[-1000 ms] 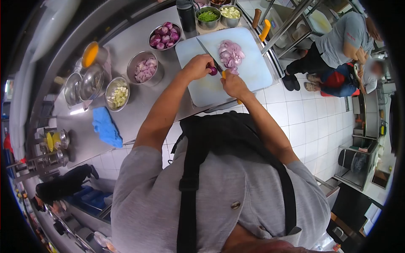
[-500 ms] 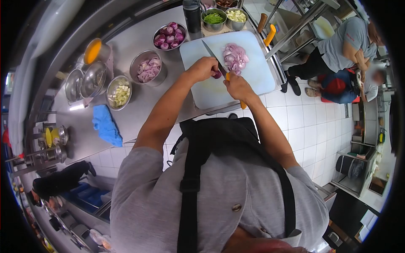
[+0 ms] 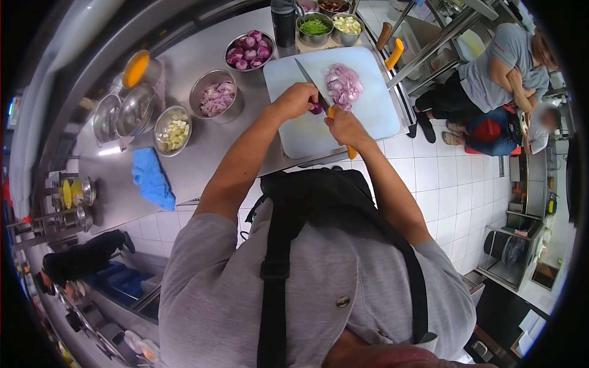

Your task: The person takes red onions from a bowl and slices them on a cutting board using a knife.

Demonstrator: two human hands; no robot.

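Bowls (image 3: pixel 248 69) of onions (image 3: pixel 249 50), greens (image 3: pixel 315 27), left fingers (image 3: pixel 310 94) curled over onion (image 3: pixel 316 109), right fingers (image 3: pixel 334 122) clasping knife (image 3: pixel 310 74)

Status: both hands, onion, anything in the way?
Left hand holding red onion on board. Right hand gripping knife, blade beside onion. Sliced onions close by; nothing visibly blocking.

No text can be read; the small reddish marking on a co-worker's grey shirt (image 3: pixel 481 76) is too tiny to make out.
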